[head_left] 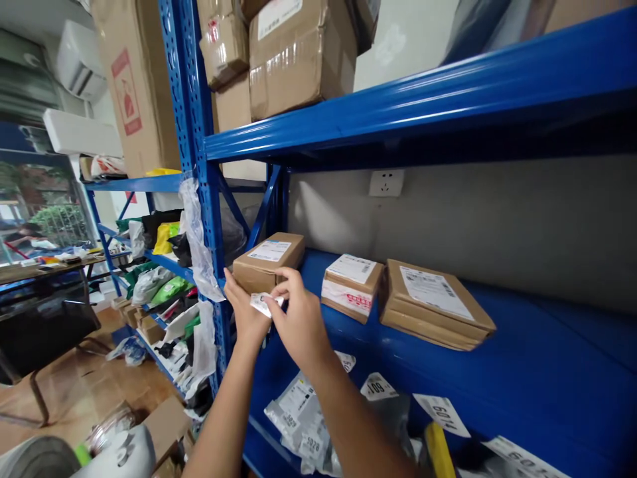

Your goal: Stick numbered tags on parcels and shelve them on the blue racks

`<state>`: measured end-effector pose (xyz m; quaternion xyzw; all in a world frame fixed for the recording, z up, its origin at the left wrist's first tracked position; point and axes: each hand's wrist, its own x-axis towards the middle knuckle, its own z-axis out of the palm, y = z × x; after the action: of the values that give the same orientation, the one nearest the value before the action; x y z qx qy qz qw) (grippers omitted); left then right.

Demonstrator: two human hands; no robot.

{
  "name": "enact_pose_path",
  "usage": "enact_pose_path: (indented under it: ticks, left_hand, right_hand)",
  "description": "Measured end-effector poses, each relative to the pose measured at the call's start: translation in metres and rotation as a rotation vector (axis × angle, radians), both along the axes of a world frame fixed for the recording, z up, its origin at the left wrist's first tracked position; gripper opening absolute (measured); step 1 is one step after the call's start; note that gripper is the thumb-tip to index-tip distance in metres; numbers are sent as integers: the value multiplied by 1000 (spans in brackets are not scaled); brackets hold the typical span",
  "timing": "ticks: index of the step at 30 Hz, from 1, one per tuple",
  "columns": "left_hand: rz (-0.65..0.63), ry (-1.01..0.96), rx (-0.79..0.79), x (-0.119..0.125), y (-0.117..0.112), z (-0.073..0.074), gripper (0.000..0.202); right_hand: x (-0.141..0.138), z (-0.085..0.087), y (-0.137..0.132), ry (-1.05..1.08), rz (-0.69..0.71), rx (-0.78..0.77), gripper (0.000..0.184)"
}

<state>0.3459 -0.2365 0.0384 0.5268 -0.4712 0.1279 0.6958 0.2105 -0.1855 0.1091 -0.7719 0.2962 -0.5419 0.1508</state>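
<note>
A small white label (259,304) with dark print is pinched between the thumb and fingers of my right hand (303,322). My left hand (246,315) lies just behind and beside it, at the front of a brown cardboard box (266,272). One left finger is stretched out along the box's left corner; the label and right hand partly cover the rest. On top of this box is a white shipping label. To the right, on the same blue shelf (522,352), sit a small taped box (348,295) and a wider flat box (430,318), both labelled.
Grey plastic parcels (298,411) with numbered tags lie below my forearms. A blue beam (398,109) crosses overhead, carrying large cartons (293,73). Left of the blue upright (206,219), other shelves hold bagged parcels (164,282). A chair (44,332) stands farther left.
</note>
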Motion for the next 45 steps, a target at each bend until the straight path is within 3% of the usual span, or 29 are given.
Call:
enact_pose_path:
  ticks: [4,9,12,15,23,27,31,34,39,45]
  left_hand:
    - [-21,3,-156,3,-4,-10,82]
    - [90,-154,-301,7,-13,-11,40]
    - [86,-175,-311,4,-12,-10,34]
    - [53,-188,-268,0,-7,-6,40]
    - [-23,-77,-185,-3,0,1,51]
    - [-20,-90,-188,1,-5,-2,53]
    - [-27,-97,-238,3,-10,-4,59]
    - [-22,-101,-293,3,-9,-4,60]
    - [24,-79,-355,3,6,-12,52]
    - [165,-200,-546,8,14,-34,51]
  right_hand:
    - [38,8,-16,236,-263,-84,31]
    - [52,-10,-25,88,-384,-296,32]
    - [50,-19,-29,-35,-432,-313,36]
    - [43,-19,-34,-147,-501,-252,54]
    - [19,-21,-46,-187,-104,-170,42]
    - [21,-21,-47,-142,-152,-254,43]
    - [30,-20,-51,-208,-247,-385,26]
    - [29,-20,-48,-238,-188,-388,22]
    - [11,-27,-30,-102,-111,-461,41]
    - [1,-49,-23,-91,-16,-611,28]
